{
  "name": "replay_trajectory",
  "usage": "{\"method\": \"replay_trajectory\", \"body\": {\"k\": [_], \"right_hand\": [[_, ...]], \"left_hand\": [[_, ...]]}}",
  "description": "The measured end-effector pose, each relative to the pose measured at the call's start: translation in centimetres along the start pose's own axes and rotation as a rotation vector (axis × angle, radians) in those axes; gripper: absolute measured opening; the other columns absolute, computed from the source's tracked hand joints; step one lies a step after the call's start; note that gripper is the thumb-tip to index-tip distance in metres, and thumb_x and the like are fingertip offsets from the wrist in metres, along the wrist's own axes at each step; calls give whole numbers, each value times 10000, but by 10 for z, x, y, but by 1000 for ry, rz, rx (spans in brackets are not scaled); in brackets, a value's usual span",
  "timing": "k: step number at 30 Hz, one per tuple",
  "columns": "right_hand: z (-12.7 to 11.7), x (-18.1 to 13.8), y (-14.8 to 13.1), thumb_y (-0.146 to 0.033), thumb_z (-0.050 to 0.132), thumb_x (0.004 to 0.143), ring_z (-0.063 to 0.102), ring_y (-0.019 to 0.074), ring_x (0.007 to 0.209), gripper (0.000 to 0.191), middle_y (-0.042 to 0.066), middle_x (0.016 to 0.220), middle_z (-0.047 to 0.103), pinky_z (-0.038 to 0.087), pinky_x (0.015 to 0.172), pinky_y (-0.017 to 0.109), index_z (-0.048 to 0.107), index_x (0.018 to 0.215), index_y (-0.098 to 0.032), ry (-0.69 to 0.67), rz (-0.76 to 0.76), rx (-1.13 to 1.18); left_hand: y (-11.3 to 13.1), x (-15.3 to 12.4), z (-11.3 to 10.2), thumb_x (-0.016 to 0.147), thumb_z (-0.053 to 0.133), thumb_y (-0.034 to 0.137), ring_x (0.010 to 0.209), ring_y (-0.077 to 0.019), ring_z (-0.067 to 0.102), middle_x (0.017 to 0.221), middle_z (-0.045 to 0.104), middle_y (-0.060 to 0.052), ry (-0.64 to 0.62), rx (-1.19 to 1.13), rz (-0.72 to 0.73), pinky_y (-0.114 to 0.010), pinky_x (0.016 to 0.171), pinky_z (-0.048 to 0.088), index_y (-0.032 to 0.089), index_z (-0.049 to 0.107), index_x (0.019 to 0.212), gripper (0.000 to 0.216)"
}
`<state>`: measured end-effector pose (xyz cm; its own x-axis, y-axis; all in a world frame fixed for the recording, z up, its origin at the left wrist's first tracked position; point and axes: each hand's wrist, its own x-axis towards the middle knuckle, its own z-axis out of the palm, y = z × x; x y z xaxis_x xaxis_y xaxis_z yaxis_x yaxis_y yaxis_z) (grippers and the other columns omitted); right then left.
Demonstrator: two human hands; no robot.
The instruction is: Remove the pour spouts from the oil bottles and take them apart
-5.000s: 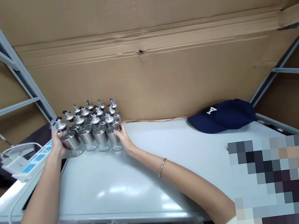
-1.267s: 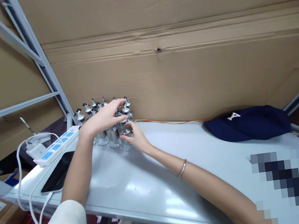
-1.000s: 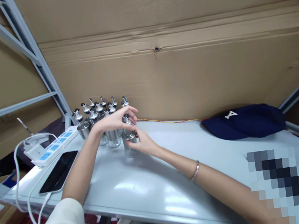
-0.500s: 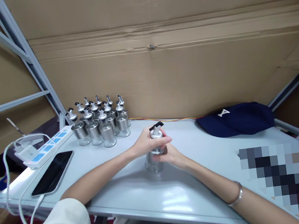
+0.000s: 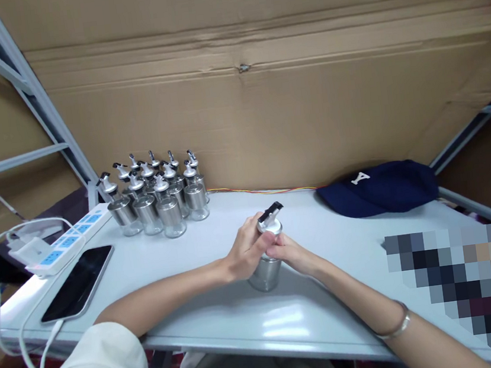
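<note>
Near the middle of the table, a glass oil bottle [image 5: 266, 274] with a steel sleeve and a silver pourer top with a black flap stands tilted slightly. My left hand [image 5: 250, 248] is closed around its neck from the left, thumb across the front. From the right, my right hand [image 5: 290, 251] grips the same bottle just below, its thumb against the neck. The fingers behind the bottle are hidden. Several similar oil bottles [image 5: 171, 217] stand grouped at the back left, each with a pourer top.
A white power strip [image 5: 62, 245] with cables and a phone [image 5: 78, 283] lie on the left of the table [image 5: 191, 322]. A navy cap [image 5: 384, 189] rests at the back right. Cardboard [image 5: 256, 123] walls the back; a pixelated patch covers the right edge.
Both hands have shifted on the bottle, the left one lower and with its thumb now bent at the neck. The bottle's pourer appears turned slightly. The camera view has moved a little.
</note>
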<state>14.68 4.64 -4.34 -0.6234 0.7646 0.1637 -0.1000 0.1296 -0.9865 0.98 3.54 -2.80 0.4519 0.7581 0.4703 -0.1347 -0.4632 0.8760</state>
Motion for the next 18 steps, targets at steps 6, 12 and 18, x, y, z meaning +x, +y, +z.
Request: {"method": "replay_trajectory", "body": {"k": [6,12,18], "right_hand": [[-19,-6,-7,-697,694,558,540,223,930,726,43,968,547,456,808,359,484,1060,-216,32,-129,-149],[-31,-1,-64,-494,668,743,543,208,1063,498,65,1175,552,449,903,367,497,1148,-261,-15,-214,-323],[-11,10,-121,-358,622,800,601,173,963,424,56,1209,591,517,760,271,582,1208,-246,-353,-100,-693]], "left_hand": [[14,12,-13,743,544,648,698,-184,601,713,613,-48,-91,-276,-34,-302,678,451,148,506,923,533],[18,9,-11,703,665,525,686,-173,628,763,622,-21,-52,-368,-44,-307,669,471,187,447,966,481],[10,-4,2,693,568,593,573,-179,587,625,617,-35,70,-324,-57,-301,566,465,155,538,839,463]]}}
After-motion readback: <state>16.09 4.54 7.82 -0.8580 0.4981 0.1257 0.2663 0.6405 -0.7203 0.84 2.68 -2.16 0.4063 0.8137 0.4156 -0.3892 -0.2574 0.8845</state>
